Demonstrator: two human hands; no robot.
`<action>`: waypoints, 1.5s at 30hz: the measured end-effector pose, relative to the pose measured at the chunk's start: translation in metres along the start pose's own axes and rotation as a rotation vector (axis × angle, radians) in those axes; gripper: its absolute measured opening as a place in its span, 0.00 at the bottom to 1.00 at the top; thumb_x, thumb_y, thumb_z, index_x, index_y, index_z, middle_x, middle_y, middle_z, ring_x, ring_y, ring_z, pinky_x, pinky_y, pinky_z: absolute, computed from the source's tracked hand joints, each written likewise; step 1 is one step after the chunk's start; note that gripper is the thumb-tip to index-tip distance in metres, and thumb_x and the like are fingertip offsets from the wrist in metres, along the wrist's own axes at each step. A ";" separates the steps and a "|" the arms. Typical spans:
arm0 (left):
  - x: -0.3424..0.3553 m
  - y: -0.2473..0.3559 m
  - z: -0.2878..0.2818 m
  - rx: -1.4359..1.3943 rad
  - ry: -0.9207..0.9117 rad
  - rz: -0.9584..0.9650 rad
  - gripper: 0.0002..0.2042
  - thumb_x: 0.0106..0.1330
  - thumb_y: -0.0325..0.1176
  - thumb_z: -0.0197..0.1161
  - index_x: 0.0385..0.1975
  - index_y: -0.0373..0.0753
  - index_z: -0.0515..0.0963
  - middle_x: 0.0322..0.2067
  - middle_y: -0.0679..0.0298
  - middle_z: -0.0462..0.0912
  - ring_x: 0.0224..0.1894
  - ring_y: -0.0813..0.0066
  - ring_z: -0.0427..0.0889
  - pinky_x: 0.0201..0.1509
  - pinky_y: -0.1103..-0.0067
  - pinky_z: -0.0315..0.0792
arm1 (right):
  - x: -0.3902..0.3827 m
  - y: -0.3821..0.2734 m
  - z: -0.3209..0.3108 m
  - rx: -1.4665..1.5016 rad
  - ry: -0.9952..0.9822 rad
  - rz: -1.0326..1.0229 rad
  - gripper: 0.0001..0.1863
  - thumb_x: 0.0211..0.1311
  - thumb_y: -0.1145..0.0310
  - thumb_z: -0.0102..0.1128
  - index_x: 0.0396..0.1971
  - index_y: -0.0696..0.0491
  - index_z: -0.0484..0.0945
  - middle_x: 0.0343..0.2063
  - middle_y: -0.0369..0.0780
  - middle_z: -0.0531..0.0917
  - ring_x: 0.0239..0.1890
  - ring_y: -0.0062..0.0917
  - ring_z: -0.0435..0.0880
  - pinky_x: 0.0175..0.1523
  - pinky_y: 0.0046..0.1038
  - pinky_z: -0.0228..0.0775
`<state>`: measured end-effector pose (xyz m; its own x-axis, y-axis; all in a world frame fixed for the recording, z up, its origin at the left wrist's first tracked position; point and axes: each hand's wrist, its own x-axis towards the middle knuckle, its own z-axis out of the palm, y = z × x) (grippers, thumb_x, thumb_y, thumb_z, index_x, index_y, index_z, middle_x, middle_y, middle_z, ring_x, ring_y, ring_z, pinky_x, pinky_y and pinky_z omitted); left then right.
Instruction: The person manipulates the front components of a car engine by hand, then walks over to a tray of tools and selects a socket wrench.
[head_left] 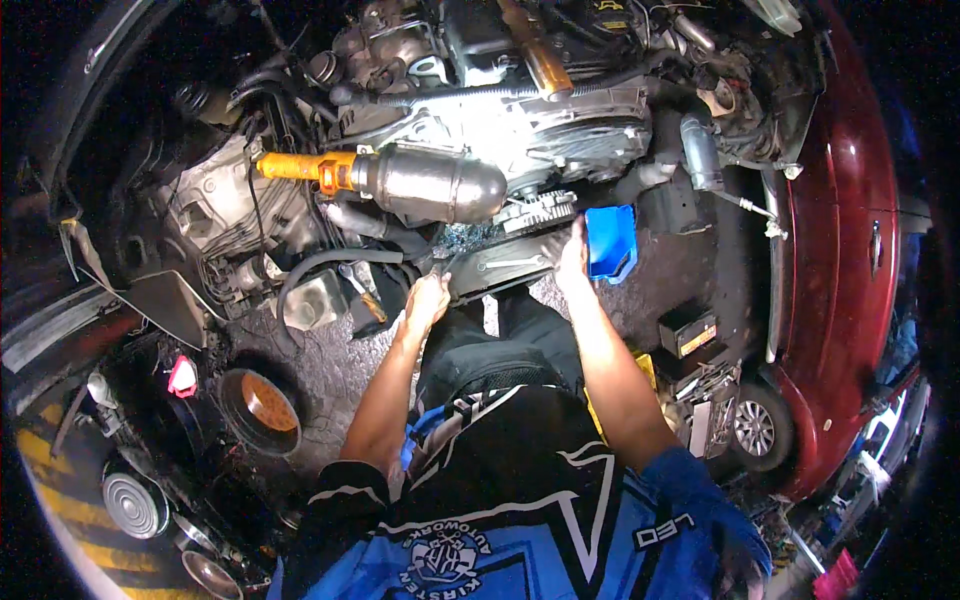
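My left hand (428,300) is closed at the left end of a dark metal crossbar (520,255) in front of an open engine bay; what its fingers grip is too small to make out. A combination wrench (508,264) lies along the bar between my hands. At the bar's right end is my right hand (573,262), slightly blurred, fingers stretched upward and thumb apart. Just right of it stands a blue plastic container (610,243). Beyond the bar, a toothed metal wheel (540,210) sits on the brightly lit engine (590,130).
A silver rounded cylinder with a yellow handle (435,185) lies across the bay's left side. Black hoses (340,258) curve below it. On the floor are a round pan (260,412) and a battery-like black box (688,330). A red car (840,240) stands at right.
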<state>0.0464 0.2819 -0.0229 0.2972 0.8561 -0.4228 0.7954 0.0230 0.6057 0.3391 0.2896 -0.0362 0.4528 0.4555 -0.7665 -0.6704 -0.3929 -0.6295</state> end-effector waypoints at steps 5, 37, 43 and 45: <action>-0.008 -0.005 0.010 0.069 -0.062 0.086 0.12 0.68 0.36 0.48 0.34 0.34 0.75 0.25 0.47 0.80 0.29 0.48 0.80 0.33 0.60 0.72 | -0.031 0.069 -0.024 -1.398 -0.401 -0.599 0.27 0.61 0.52 0.54 0.53 0.58 0.69 0.51 0.54 0.73 0.55 0.45 0.72 0.57 0.41 0.65; -0.346 -0.098 0.158 -0.230 0.017 -0.798 0.19 0.61 0.50 0.59 0.44 0.42 0.77 0.35 0.47 0.81 0.40 0.46 0.80 0.43 0.62 0.74 | 0.086 0.140 -0.086 -1.883 -0.431 -0.613 0.23 0.63 0.63 0.39 0.54 0.58 0.68 0.55 0.55 0.67 0.55 0.49 0.70 0.59 0.43 0.64; -0.335 -0.087 0.142 -0.098 0.028 -0.916 0.21 0.57 0.52 0.61 0.32 0.36 0.80 0.35 0.48 0.82 0.42 0.49 0.79 0.46 0.64 0.72 | 0.016 0.128 -0.093 -1.661 -0.363 -0.605 0.25 0.62 0.57 0.44 0.52 0.58 0.70 0.54 0.55 0.70 0.53 0.48 0.72 0.58 0.41 0.64; -0.342 -0.107 0.146 -0.178 0.130 -0.944 0.20 0.57 0.50 0.60 0.33 0.36 0.81 0.36 0.48 0.81 0.42 0.48 0.79 0.47 0.63 0.72 | -0.008 0.121 -0.089 -1.530 -0.370 -0.563 0.24 0.61 0.54 0.47 0.50 0.57 0.72 0.47 0.55 0.76 0.49 0.48 0.75 0.54 0.42 0.67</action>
<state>-0.0634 -0.0890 -0.0411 -0.4923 0.4952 -0.7158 0.5817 0.7989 0.1526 0.3070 0.1675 -0.1176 0.1184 0.8650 -0.4875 0.7714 -0.3893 -0.5034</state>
